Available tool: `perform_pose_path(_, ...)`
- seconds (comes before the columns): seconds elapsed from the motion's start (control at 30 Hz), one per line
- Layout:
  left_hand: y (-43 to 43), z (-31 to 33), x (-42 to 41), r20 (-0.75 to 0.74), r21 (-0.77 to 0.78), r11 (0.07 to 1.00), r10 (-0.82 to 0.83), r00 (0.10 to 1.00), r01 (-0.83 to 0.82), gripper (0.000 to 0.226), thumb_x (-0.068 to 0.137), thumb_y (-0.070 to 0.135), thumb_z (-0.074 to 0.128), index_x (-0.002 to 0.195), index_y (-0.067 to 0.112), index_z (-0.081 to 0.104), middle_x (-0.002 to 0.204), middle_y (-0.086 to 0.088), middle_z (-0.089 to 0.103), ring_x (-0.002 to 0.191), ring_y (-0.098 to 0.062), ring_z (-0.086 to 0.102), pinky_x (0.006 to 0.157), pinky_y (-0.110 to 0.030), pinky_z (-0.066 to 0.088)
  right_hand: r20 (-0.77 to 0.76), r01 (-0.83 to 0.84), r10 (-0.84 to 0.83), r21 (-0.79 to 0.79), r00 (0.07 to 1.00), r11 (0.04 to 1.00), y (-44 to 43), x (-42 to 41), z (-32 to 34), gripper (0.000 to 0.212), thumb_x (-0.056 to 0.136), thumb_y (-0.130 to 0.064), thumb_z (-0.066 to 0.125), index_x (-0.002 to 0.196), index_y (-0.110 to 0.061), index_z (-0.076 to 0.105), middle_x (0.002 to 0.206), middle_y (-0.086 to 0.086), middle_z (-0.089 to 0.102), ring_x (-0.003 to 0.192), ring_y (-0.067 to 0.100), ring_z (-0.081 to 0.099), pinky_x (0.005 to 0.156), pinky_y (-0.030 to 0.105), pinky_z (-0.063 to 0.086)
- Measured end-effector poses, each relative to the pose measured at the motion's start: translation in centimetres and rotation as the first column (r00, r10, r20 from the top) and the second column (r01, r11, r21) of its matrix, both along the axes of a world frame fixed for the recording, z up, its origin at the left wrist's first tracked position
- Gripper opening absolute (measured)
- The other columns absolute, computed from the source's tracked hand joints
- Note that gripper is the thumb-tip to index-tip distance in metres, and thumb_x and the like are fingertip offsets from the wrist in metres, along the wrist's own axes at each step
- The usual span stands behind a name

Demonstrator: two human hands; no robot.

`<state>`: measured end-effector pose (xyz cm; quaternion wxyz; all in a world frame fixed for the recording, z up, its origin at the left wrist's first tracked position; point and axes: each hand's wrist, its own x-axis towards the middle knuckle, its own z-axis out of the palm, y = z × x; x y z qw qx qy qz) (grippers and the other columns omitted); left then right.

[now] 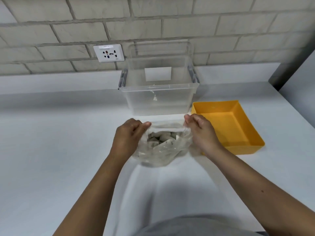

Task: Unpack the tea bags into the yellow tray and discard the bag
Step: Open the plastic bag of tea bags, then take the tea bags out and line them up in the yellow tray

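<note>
A clear plastic bag [160,150] lies on the white counter in the middle of the view, with several grey-white tea bags [162,137] showing through its mouth. My left hand [127,135] pinches the left side of the bag's top edge. My right hand [202,132] pinches the right side, so the mouth is stretched between them. The yellow tray [238,132] stands just right of my right hand, and nothing shows inside it.
A clear plastic storage bin [158,99] with a white label stands right behind the bag, against the back ledge. A wall socket [109,53] sits on the brick wall at the back left. The counter's right edge runs diagonally past the tray.
</note>
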<state>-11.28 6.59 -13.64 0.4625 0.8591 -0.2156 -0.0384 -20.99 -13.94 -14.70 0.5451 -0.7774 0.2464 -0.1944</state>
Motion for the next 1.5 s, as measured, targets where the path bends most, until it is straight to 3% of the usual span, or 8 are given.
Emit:
perform_pose_path(0.1,0.5,-1.6,-1.1,-0.012,0.083,0.995,0.063,0.998,-0.062,0.048,0.097,0.043,0.055,0.063,0.01,0.048,0.055,0.003,0.046,0.053,-0.009,0.043,0.054,-0.02,0.032,-0.055,0.187,-0.194,-0.112,0.979,0.976,1.0,-1.4,-1.0,0.042,0.08,-0.045,0.073,0.106,-0.02,0.051,0.111,-0.001,0.048,0.103,0.016,0.048,0.087,0.03,0.043)
perform_pose_path(0.33,-1.5,-1.4,-3.3,-0.099,0.045,0.996,0.079,0.992,-0.074,0.038,0.094,0.054,0.055,0.07,0.025,0.061,0.064,0.013,0.055,0.061,-0.006,0.049,0.06,-0.027,0.039,-0.192,0.089,0.005,0.476,0.981,0.875,4.9,-2.1,-2.4,0.059,0.08,-0.003,0.074,0.12,-0.018,0.034,0.099,0.022,0.06,0.053,0.018,0.056,0.05,0.031,0.05)
perform_pose_path(0.5,-0.2,-1.4,1.7,-0.655,-0.268,0.921,0.04,0.754,-0.282,0.054,0.088,0.061,0.058,0.1,0.011,0.076,0.099,-0.01,0.077,0.095,-0.024,0.072,0.099,-0.046,0.053,-0.188,0.051,0.046,0.482,0.981,0.875,4.6,-4.5,-3.1,0.053,0.086,0.004,0.067,0.125,-0.014,0.037,0.086,0.017,0.057,0.058,0.023,0.06,0.063,0.047,0.06)
perform_pose_path(0.7,-0.1,-0.4,-0.6,-0.358,-0.24,0.951,0.099,0.928,-0.194,0.013,0.094,0.042,0.062,0.103,0.033,0.066,0.097,0.004,0.067,0.086,-0.017,0.066,0.081,-0.03,0.052,-0.035,0.004,-0.013,-0.25,0.999,0.968,4.3,-4.9,-2.3,0.075,0.077,-0.026,0.082,0.137,-0.026,0.037,0.124,-0.004,0.04,0.106,0.008,0.05,0.087,0.019,0.049)
perform_pose_path(0.83,-0.1,-0.4,-2.1,0.001,-0.104,0.993,0.057,0.998,-0.056,0.022,0.089,0.023,0.07,0.098,0.038,0.057,0.117,0.006,0.054,0.088,0.015,0.052,0.073,-0.007,0.04,0.029,-0.052,0.083,-0.566,0.996,0.823,3.1,-2.4,-0.3,0.034,0.084,-0.032,0.074,0.116,-0.039,0.063,0.139,0.001,0.037,0.131,0.022,0.032,0.106,0.029,0.034)
perform_pose_path(0.97,0.3,-0.8,-2.3,0.075,0.289,0.957,-0.02,0.997,-0.003,0.025,0.089,0.018,0.059,0.081,0.038,0.072,0.134,0.009,0.047,0.121,-0.007,0.044,0.079,-0.028,0.043,-0.275,-0.33,0.196,-0.618,0.941,0.714,1.6,0.3,-0.5,0.019,0.089,-0.023,0.067,0.093,-0.04,0.075,0.139,0.0,0.05,0.138,0.027,0.03,0.108,0.038,0.027)
perform_pose_path(1.17,-1.5,-1.5,-3.3,0.178,0.73,0.661,0.058,0.982,-0.171,0.061,0.08,0.044,0.068,0.136,0.033,0.046,0.144,-0.006,0.03,0.106,-0.03,0.052,0.081,-0.036,0.034,-0.439,-0.374,0.003,-0.762,0.899,0.529,1.5,1.4,-0.1,0.045,0.079,-0.036,0.068,0.123,-0.037,0.062,0.116,-0.005,0.051,0.114,0.019,0.046,0.094,0.036,0.032)
perform_pose_path(1.5,0.4,-0.1,-0.7,-0.041,0.618,0.776,-0.128,0.991,0.126,0.087,0.075,0.04,0.077,0.147,0.039,0.03,0.136,-0.005,0.03,0.081,-0.032,0.059,0.077,-0.035,0.048,-0.499,-0.445,0.048,-0.721,0.865,0.531,-0.7,0.8,1.0,0.058,0.074,-0.034,0.075,0.126,-0.049,0.056,0.123,-0.005,0.043,0.121,0.019,0.039,0.104,0.035,0.026)
